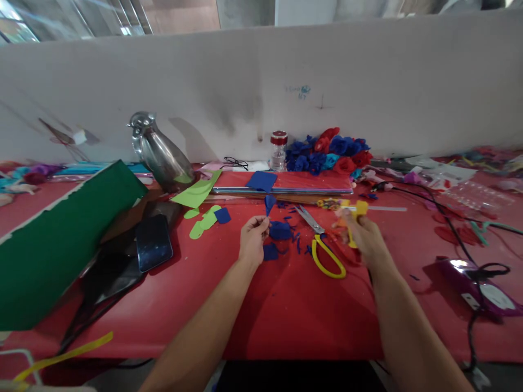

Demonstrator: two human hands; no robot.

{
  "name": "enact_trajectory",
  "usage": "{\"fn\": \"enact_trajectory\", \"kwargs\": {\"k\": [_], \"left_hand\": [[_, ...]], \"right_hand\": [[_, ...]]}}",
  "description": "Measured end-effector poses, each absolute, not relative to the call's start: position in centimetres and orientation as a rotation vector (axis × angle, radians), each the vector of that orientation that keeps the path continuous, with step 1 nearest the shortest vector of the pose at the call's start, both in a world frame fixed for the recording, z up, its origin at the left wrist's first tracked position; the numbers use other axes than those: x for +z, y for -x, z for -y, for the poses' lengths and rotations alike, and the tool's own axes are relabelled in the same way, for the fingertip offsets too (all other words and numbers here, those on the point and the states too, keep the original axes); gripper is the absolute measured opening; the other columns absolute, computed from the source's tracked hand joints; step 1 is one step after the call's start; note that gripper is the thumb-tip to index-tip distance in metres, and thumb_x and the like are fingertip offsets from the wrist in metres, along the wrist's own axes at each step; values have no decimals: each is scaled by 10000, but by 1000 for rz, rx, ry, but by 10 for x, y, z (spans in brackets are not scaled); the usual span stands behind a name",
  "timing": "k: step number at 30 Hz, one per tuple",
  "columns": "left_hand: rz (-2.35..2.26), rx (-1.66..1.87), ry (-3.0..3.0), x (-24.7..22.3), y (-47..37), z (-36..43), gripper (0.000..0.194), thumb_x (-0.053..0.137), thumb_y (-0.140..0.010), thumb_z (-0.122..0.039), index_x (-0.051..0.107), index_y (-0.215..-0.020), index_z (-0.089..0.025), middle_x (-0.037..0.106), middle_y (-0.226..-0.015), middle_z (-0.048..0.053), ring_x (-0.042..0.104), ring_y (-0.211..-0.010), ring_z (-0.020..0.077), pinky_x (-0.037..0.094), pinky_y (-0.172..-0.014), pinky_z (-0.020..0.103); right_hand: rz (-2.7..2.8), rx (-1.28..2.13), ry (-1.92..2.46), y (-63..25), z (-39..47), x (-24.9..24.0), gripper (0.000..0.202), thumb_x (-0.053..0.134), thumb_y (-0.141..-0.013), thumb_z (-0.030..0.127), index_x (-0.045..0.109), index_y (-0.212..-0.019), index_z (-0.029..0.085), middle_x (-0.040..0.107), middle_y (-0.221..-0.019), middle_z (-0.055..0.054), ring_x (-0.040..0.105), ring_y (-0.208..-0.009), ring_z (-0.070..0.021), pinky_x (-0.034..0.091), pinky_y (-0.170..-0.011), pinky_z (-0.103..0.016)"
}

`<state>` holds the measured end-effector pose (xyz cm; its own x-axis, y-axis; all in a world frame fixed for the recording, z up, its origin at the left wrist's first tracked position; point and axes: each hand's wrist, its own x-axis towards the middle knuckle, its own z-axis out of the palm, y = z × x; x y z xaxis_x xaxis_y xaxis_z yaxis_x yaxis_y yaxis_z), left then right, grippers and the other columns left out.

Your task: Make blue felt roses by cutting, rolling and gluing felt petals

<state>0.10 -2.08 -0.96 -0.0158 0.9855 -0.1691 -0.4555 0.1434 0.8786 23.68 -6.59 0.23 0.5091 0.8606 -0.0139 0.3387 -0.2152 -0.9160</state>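
Between its thumb and fingertips, my left hand pinches a small blue paper petal by its lower tip. My right hand, slightly blurred, is closed around a yellow hot glue gun, with a clear glue stick sticking out to the right. Yellow-handled scissors lie between the hands, blades pointing up and left. Several cut blue paper pieces and thin scraps lie beside my left hand. Another blue piece rests on a stack of coloured sheets.
Light green paper cutouts lie left of my left hand. Farther left are a phone, a green board and a metal jug. A jar and paper flowers stand behind. Black cables and a purple device are at right.
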Motion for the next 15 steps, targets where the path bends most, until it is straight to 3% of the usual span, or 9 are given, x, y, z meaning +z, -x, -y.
{"fn": "enact_trajectory", "kwargs": {"k": [2,5,10,12,15], "left_hand": [[-968,1336,-710,-9,0,19,184,739,-596,-249,585,-621,-151,539,-563,-26,411,-476,41,279,-462,178],[-986,1411,-682,-8,3,14,137,709,-627,-202,581,-612,-158,525,-554,-33,406,-466,39,274,-462,181],[-1034,1450,-644,-7,7,9,126,679,-673,-170,569,-613,-170,531,-563,-36,420,-465,41,296,-485,183],[-1045,1455,-657,-8,8,7,127,676,-678,-175,567,-614,-171,534,-576,-37,419,-467,40,299,-488,184],[-1049,1487,-709,-9,9,6,120,677,-673,-183,572,-617,-171,533,-578,-40,399,-463,40,289,-480,187]], "right_hand": [[950,611,1944,-266,69,0,452,459,-756,636,520,-685,194,502,-483,-4,464,-458,-152,358,-481,-281],[1039,239,2321,-296,80,-4,305,529,-746,480,563,-694,182,575,-612,-88,562,-663,-251,415,-613,-365],[1044,-437,2310,-266,94,4,349,532,-759,392,622,-950,115,587,-994,-239,501,-994,-370,384,-784,-487],[1343,-353,2099,-227,93,9,280,475,-810,333,639,-928,140,618,-952,-192,515,-993,-337,377,-827,-472],[2005,176,1699,-163,82,13,199,483,-839,264,672,-805,212,671,-862,-91,569,-879,-250,383,-851,-409]]}}
